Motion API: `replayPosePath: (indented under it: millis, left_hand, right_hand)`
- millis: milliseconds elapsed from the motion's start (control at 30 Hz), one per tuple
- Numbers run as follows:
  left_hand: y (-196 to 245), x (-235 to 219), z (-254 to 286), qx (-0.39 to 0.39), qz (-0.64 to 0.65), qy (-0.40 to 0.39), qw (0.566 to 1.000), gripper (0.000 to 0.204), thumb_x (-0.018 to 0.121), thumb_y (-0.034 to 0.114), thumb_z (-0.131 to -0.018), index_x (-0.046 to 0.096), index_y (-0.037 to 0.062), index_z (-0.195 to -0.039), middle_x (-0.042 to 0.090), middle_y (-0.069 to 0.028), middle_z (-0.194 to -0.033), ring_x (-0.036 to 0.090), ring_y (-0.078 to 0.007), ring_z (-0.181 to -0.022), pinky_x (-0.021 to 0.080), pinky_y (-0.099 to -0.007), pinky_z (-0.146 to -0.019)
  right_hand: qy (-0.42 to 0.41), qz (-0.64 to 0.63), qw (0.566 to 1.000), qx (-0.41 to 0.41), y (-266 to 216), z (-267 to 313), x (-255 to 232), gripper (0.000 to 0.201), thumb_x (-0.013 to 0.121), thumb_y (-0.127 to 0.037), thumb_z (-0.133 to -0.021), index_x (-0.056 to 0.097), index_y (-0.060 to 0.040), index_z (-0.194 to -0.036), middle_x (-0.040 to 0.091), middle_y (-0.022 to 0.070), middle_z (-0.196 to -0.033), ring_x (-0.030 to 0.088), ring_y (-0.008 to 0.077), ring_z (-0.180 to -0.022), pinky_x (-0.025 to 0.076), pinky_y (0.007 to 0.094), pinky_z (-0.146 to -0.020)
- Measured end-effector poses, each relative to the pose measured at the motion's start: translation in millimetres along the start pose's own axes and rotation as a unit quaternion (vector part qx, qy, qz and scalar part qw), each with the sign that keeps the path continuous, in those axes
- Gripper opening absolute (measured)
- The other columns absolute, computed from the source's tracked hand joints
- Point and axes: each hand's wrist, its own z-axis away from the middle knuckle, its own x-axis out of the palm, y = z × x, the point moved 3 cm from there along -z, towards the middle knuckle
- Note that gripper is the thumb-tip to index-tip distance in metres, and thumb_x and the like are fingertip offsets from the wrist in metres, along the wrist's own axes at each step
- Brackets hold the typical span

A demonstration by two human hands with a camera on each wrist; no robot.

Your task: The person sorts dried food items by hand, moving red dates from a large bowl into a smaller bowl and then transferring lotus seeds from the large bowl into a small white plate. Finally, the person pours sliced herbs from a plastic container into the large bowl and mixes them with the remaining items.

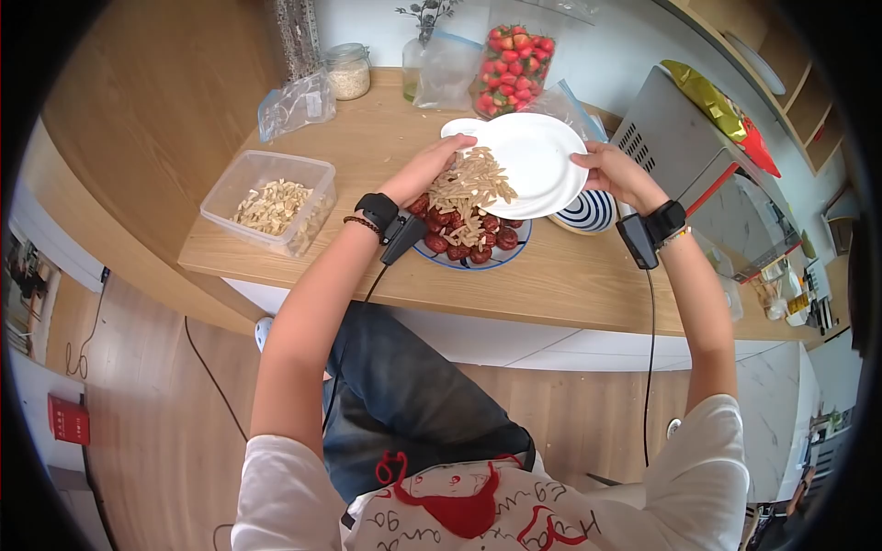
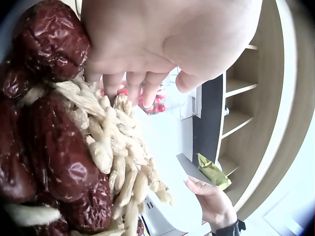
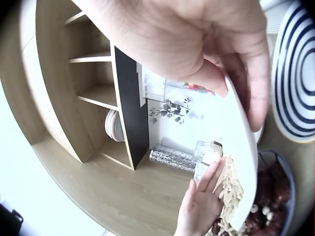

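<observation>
My right hand (image 1: 625, 173) grips the edge of a white plate (image 1: 542, 161) between thumb and fingers. The plate tilts down to the left, and pale, elongated dried pieces (image 1: 473, 184) lie along its low side and spill over the edge. Below are wrinkled red dates (image 1: 482, 250) on a blue-rimmed plate (image 1: 478, 265), with some pale pieces among them. At the low side of the white plate, my left hand (image 1: 432, 168) is held with its fingers stretched out beside the pale pieces. Its palm (image 3: 202, 209) faces the plate in the right wrist view.
To the left stands a clear plastic box (image 1: 317, 188) of pale chopped pieces. Behind are a glass jar (image 1: 348, 73), plastic bags (image 1: 299, 106) and a container of strawberries (image 1: 514, 69). A blue-striped dish (image 1: 588, 213) sits by my right hand, near a grey appliance (image 1: 648, 119).
</observation>
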Motion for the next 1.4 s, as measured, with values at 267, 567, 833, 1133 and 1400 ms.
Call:
replayPosePath:
  millis: [267,567,833,1133,1400]
  left_hand:
    - [7.1,-5.3,8.2,0.008,0.021,-0.017,1.0,0.043,0.036,0.034,-0.098,0.048,0.0033,-0.127,0.049,-0.0081,-0.13,0.043,-0.0147,-0.121,0.032,-0.0276,-0.101]
    - [0.8,-14.8,11.5,0.048,0.103,-0.005,0.994,0.043,0.038,0.031,-0.098,0.044,-0.0006,-0.127,0.05,-0.0113,-0.129,0.047,-0.0176,-0.12,0.033,-0.0298,-0.103]
    - [0.0,-75.9,22.6,0.088,0.148,0.186,0.967,0.039,0.034,0.025,-0.097,0.045,-0.0002,-0.125,0.054,-0.0112,-0.122,0.051,-0.018,-0.113,0.04,-0.0314,-0.096]
    - [-54.2,-90.2,33.6,0.035,0.211,0.226,0.95,0.018,0.037,0.003,-0.085,0.052,0.0038,-0.096,0.052,-0.0033,-0.084,0.051,-0.0127,-0.074,0.046,-0.0268,-0.07]
    - [-49.5,-86.5,27.1,-0.094,0.055,0.176,0.978,0.012,0.044,0.007,-0.083,0.056,0.004,-0.084,0.053,-0.0002,-0.071,0.047,-0.0102,-0.058,0.04,-0.0249,-0.051]
  right_hand:
    - [0.0,0.099,0.995,-0.008,-32.7,2.9,-5.4,0.04,0.055,-0.016,-0.09,0.048,0.0078,-0.121,0.061,0.0098,-0.104,0.063,0.0122,-0.086,0.055,0.0243,-0.078]
    - [0.062,0.254,0.963,-0.068,-79.3,17.8,2.6,0.039,0.053,-0.018,-0.088,0.054,0.0072,-0.117,0.063,0.0111,-0.094,0.064,0.015,-0.079,0.053,0.0241,-0.069]
    - [0.186,0.498,0.825,-0.193,-121.0,38.3,16.2,0.036,0.054,-0.022,-0.088,0.056,0.0018,-0.115,0.064,0.0109,-0.08,0.058,0.0148,-0.067,0.047,0.0287,-0.063]
    - [0.196,0.286,0.907,-0.238,-124.7,-21.2,23.9,0.038,0.055,-0.025,-0.088,0.058,0.0051,-0.11,0.066,0.0153,-0.088,0.063,0.0206,-0.075,0.05,0.0307,-0.07]
    - [-0.006,-0.171,0.985,-0.018,-51.7,-167.0,107.1,0.027,0.055,-0.002,-0.085,0.049,0.012,-0.107,0.057,0.0204,-0.103,0.063,0.0291,-0.091,0.056,0.0319,-0.083]
